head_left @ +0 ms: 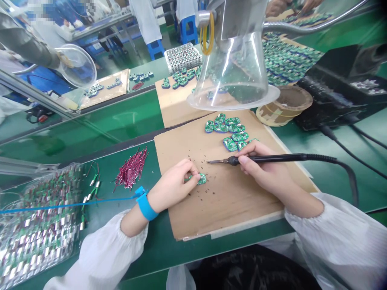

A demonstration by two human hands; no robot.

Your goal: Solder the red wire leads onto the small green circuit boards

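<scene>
My left hand, with a blue strap round its wrist, pinches a small green circuit board low over the brown cardboard sheet. Part of that board is hidden by the fingers. In my right hand is a black soldering iron, gripped like a pen. Its thin metal tip points left, a little above and apart from the held board. Small dark specks lie scattered on the cardboard around the board. Beyond my right hand sits a group of green circuit boards.
Left of the cardboard lie a pile of dark red wires and a stack of wired parts. A clear fume hood hangs over the back. At right stand a round tub and a black box; the iron's cable trails nearby.
</scene>
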